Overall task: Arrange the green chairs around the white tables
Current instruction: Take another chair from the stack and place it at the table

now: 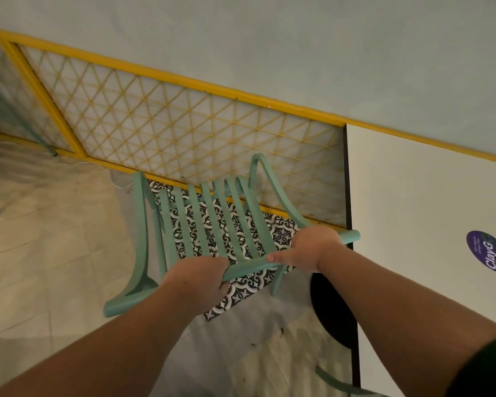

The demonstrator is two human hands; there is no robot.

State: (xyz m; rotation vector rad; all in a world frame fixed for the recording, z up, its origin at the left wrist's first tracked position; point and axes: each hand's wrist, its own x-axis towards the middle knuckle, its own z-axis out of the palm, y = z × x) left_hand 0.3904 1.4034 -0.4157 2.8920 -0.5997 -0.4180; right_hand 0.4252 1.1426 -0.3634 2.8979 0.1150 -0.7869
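Both hands are clamped on the top rail of one green slatted chair. The left hand has its fingers curled over the rail's middle. The right hand is wrapped round it near the right end, thumb lying along the wood. The chair sits over the patterned tile strip at the floor's edge, close to the yellow lattice fence and just beside the left edge of the white table. It seems to face the fence, side-on to the table; whether its legs touch the floor I cannot tell.

By my reading the task is mid-course, since this chair is near its table but not yet squared to it. A curved green piece by the table's near corner looks like a second chair, its placing unclear. More green legs stand well apart at the far left, probably still to be brought over.
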